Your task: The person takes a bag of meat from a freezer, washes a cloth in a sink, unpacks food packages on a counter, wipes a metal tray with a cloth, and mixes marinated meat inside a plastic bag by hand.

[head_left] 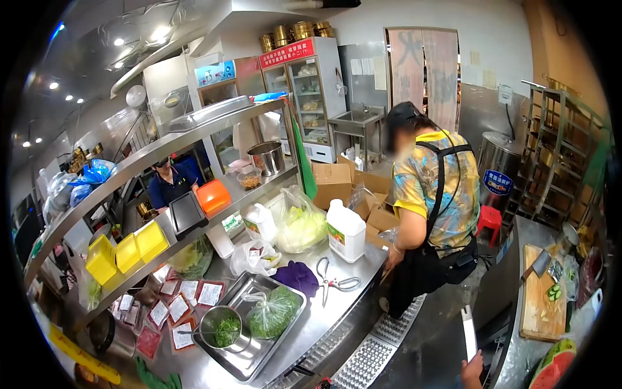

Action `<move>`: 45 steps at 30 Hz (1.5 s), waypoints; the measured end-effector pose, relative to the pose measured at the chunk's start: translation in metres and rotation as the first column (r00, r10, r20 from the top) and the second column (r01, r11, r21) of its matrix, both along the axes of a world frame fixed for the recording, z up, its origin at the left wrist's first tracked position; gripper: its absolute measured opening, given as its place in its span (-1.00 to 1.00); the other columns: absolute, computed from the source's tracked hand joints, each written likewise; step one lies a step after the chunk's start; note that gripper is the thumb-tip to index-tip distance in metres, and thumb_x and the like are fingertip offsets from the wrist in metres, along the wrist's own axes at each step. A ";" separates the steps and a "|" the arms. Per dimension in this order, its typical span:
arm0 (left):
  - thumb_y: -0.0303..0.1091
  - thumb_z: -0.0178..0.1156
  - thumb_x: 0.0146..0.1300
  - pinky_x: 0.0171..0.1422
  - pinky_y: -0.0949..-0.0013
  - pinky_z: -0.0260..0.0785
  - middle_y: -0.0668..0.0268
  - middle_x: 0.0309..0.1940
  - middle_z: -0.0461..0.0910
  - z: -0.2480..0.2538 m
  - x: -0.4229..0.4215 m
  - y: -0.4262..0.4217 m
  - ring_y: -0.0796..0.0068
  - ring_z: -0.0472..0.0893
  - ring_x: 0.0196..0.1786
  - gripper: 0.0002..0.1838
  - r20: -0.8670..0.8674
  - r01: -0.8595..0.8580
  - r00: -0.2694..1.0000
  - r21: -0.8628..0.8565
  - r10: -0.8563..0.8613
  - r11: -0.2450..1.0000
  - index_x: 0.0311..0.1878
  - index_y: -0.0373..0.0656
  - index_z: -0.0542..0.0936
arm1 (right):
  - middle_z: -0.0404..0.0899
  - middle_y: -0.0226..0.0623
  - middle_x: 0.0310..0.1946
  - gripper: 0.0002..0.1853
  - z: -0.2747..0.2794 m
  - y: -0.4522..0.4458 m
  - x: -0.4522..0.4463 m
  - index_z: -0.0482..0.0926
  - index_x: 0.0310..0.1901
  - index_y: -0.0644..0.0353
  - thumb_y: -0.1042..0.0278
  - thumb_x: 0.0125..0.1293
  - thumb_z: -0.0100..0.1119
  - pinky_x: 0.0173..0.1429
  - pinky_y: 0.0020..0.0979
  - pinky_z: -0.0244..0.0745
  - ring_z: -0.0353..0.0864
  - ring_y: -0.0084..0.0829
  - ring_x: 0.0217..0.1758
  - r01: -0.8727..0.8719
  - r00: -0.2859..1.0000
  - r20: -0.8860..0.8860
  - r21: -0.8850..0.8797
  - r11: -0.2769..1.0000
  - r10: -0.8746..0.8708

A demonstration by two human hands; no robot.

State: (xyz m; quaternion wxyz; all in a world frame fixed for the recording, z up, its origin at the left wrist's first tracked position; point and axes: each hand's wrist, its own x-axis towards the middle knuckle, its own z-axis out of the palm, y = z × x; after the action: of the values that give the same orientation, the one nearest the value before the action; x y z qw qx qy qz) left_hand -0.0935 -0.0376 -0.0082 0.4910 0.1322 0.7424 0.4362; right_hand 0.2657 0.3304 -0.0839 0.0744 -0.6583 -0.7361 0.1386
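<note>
At the bottom of the head view, right of centre, my right hand (472, 369) is closed around the lower end of a knife (469, 334). Its long, flat, pale blade points up, over the floor between the two counters. My left hand is out of view. To the right of the knife, a wooden cutting board (536, 318) lies on the steel counter. A cleaver (541, 263) and green slices (554, 292) rest on it. A cut watermelon (554, 364) sits near the counter's front end.
A co-worker (440, 188) in a patterned shirt stands ahead beside the left counter; another person (170, 185) is behind the shelf. Scissors (334, 282), a white jug (346, 232) and a tray (253, 369) with greens occupy that counter. Egg trays (364, 360) lie low beside it. A red stool (490, 223) stands farther back.
</note>
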 end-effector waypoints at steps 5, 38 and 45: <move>-0.30 0.19 0.09 -0.25 0.29 0.39 0.24 -0.39 0.59 0.017 -0.006 0.003 0.42 0.54 -0.35 -0.72 0.021 0.028 0.999 -0.031 -0.027 0.999 -0.19 -0.29 0.54 | 0.34 0.21 0.07 -0.19 0.063 -0.055 -0.049 0.04 0.29 0.44 0.18 0.13 0.20 0.27 -0.17 0.18 0.32 0.09 0.14 -0.203 0.979 -0.015 -0.089 0.975 0.203; -0.32 0.19 0.18 0.39 0.27 -0.01 -0.03 0.26 0.19 -0.027 0.059 0.087 0.18 0.18 0.34 -0.34 -0.316 0.492 0.784 -0.209 -0.534 0.845 0.30 -0.31 0.17 | 0.61 -0.15 -0.40 -0.64 -0.160 -0.087 -0.087 0.54 -0.22 0.41 0.19 0.20 0.21 -0.18 -0.42 0.46 0.58 -0.43 -0.31 -0.069 0.712 -0.595 -0.588 0.806 -0.373; -0.21 0.12 0.28 0.30 0.26 0.14 -0.05 0.25 0.19 -0.062 0.056 0.011 0.16 0.29 0.24 -0.24 0.008 0.000 1.000 -0.478 0.005 0.878 0.37 -0.27 -0.07 | 0.24 -0.19 0.19 -0.49 -0.282 -0.010 0.009 0.14 0.27 0.00 0.18 0.32 0.00 -0.30 0.03 0.65 0.40 -0.05 0.04 0.442 -0.543 -0.383 -0.887 0.133 -0.747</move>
State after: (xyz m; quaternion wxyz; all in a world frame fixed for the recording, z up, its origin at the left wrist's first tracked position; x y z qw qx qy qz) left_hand -0.0371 -0.0271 -0.0704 0.5113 0.0040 0.8249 0.2411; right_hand 0.2751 0.3202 -0.3659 0.4778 -0.7053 0.1482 0.5023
